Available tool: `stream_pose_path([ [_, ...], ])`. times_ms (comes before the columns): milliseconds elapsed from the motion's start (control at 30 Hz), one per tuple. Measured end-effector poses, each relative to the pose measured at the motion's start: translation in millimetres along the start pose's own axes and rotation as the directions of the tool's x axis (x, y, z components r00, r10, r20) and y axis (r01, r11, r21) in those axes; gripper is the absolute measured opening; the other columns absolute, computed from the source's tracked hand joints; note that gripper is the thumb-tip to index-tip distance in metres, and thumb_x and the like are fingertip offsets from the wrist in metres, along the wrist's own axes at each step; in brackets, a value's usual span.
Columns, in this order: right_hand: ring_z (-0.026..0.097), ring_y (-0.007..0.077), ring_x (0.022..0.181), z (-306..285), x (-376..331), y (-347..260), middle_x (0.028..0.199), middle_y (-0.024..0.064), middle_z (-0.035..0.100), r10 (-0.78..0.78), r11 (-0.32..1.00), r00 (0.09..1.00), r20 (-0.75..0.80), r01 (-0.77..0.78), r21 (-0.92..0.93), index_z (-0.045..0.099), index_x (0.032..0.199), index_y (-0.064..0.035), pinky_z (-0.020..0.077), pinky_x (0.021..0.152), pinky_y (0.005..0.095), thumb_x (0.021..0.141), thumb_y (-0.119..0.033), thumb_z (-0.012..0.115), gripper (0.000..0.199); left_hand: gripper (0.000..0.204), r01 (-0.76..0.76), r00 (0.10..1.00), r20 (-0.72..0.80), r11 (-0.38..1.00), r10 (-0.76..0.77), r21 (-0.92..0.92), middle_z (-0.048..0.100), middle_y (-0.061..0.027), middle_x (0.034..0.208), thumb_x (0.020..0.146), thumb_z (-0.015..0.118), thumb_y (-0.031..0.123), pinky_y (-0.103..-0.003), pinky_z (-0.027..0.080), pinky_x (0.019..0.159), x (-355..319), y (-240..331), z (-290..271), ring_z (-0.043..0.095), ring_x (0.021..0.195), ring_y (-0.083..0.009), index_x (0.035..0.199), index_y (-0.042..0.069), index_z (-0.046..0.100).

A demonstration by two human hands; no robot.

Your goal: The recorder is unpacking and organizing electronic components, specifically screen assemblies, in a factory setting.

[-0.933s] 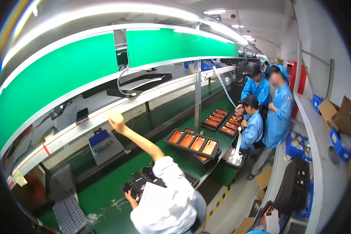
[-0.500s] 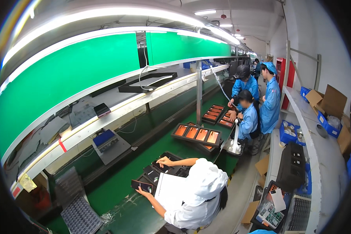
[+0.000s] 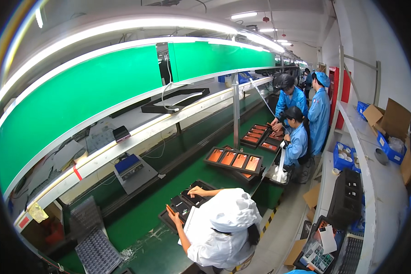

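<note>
Neither of my hands shows in the head view. Below me, a co-worker in a white cap (image 3: 233, 211) and white coat sits at the green bench. That person's left hand (image 3: 176, 218) holds an orange-backed phone (image 3: 171, 210) on edge. Their other hand (image 3: 197, 191) reaches over a black tray (image 3: 163, 216) with dark phones lying in it. Farther along, a black tray (image 3: 213, 161) carries several orange phones in a row. People in blue coats stand and sit beyond it, one with hands over another tray of orange phones.
An empty-looking clear blister tray (image 3: 97, 251) lies at the lower left. A metal post (image 3: 236, 109) rises from the bench. To the right are a shelf (image 3: 361, 169) with cartons, blue bins (image 3: 343, 157) and a box of small parts (image 3: 318, 256).
The white-clad co-worker has turned the held phone from screen-up to on edge. My view has shifted slightly. Farther off, the blue-coated worker's head has lifted a little.
</note>
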State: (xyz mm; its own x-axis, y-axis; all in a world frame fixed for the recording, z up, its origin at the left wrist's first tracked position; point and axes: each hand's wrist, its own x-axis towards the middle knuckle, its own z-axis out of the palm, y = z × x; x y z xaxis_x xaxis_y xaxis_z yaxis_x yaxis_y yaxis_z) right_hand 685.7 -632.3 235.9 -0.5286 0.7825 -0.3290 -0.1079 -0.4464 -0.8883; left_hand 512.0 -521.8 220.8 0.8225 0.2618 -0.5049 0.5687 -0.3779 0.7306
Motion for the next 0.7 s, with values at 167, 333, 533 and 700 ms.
stream_pose_path([
  [167, 0.052, 0.0132, 0.101, -12, 2, 4, 0.109, 0.0035, 0.062, -0.022, 0.998, 0.995, 0.094, 0.028, -0.063, 0.061, 0.116, -0.0008, 0.0402, 0.091, 0.0281, 0.098, -0.027, 0.052, 0.033, 0.036, 0.068, 0.998, 0.014, 0.998, -0.068, 0.002, 0.064, -0.0213, 0.114, 0.096, 0.049, 0.030, -0.042, 0.048, 0.090, -2, 1, 5, 0.060, 0.106, -0.0380, 0.114, 0.004, 0.065],
  [333, 0.053, 0.0134, 0.098, -18, 21, 41, 0.106, 0.0030, 0.062, -0.100, 0.992, 0.986, 0.134, 0.109, -0.062, 0.062, 0.112, -0.0003, 0.0410, 0.089, 0.0281, 0.099, -0.027, 0.049, 0.032, 0.035, 0.054, 0.998, -0.041, 0.998, -0.055, -0.015, 0.064, -0.0220, 0.113, 0.095, 0.049, 0.028, -0.041, 0.047, 0.090, -11, 14, 4, 0.060, 0.106, -0.0377, 0.114, 0.003, 0.065],
  [533, 0.053, 0.0137, 0.099, -27, 35, 54, 0.107, 0.0037, 0.062, -0.140, 0.977, 0.979, 0.145, 0.161, -0.140, 0.062, 0.114, -0.0013, 0.0413, 0.089, 0.0285, 0.099, -0.029, 0.050, 0.033, 0.034, 0.043, 0.998, -0.047, 0.999, -0.044, -0.033, 0.064, -0.0226, 0.111, 0.096, 0.049, 0.027, -0.042, 0.047, 0.089, -1, -5, 10, 0.060, 0.105, -0.0389, 0.113, 0.002, 0.065],
  [700, 0.053, 0.0133, 0.098, -19, 28, 45, 0.106, 0.0038, 0.062, -0.102, 0.984, 0.982, 0.162, 0.123, -0.127, 0.061, 0.115, -0.0022, 0.0414, 0.089, 0.0280, 0.099, -0.031, 0.050, 0.034, 0.035, 0.046, 0.997, -0.056, 0.999, -0.045, 0.007, 0.065, -0.0218, 0.111, 0.096, 0.047, 0.028, -0.042, 0.047, 0.089, -6, -6, 16, 0.060, 0.105, -0.0389, 0.111, 0.002, 0.066],
])
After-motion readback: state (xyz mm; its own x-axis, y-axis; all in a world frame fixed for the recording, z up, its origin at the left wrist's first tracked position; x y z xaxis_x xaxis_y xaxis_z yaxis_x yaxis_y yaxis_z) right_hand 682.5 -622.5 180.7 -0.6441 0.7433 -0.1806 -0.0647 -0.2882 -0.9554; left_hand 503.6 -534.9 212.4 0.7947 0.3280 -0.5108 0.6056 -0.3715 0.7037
